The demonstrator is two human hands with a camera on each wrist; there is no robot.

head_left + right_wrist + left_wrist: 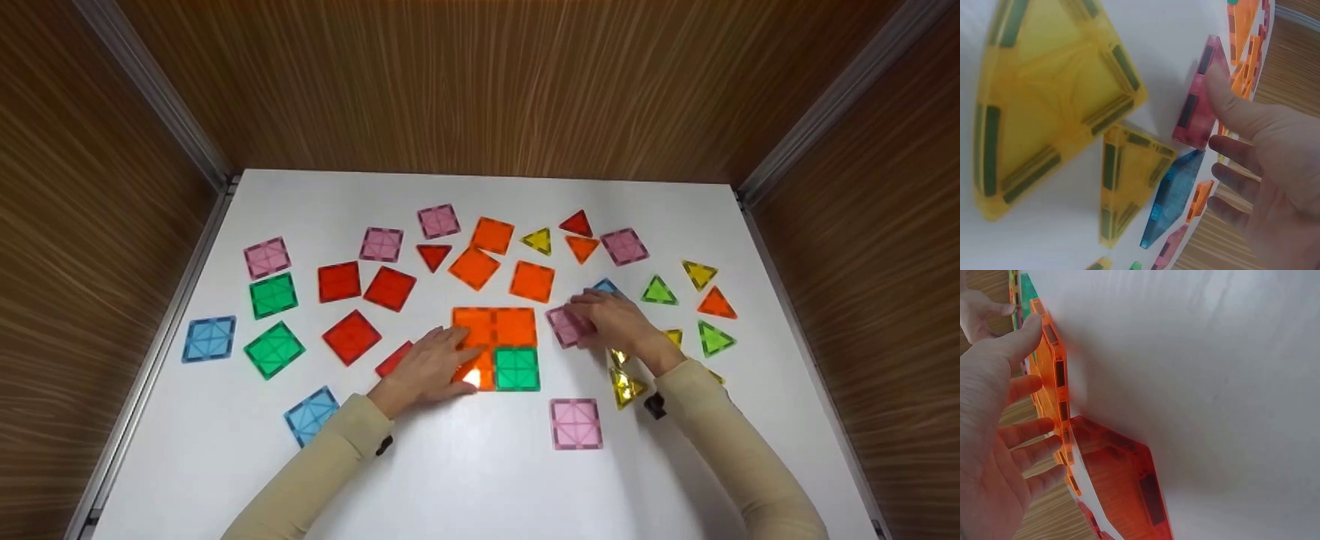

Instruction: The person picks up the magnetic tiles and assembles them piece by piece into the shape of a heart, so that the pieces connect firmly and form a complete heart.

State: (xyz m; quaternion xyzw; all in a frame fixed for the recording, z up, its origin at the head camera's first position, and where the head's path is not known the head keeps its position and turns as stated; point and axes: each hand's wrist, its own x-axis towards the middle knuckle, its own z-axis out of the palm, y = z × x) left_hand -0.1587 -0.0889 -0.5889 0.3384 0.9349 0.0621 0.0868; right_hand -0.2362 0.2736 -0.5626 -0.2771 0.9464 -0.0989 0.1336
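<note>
My left hand (427, 367) rests spread on the orange square magnetic tiles (516, 325), its thumb by their near edge. They form a two-by-two block with a green square tile (517, 369) at the near right corner. A red square tile (1123, 478) lies just beside that hand. To the right of the block, my right hand (619, 322) touches a pink square tile (1199, 109), thumb on its face and the other fingers extended near its far side. A blue tile (1174, 194) is partly hidden under this hand in the head view. Yellow triangle tiles (1055, 107) lie near its wrist.
Several red square tiles (352, 337), green square tiles (274, 349) and blue tiles (209, 339) lie left on the white table (465, 487). Loose orange squares (532, 281) lie behind the block, small triangles (660, 290) to the right. A pink square (576, 424) lies in front. Wood-grain panels (480, 90) enclose the table.
</note>
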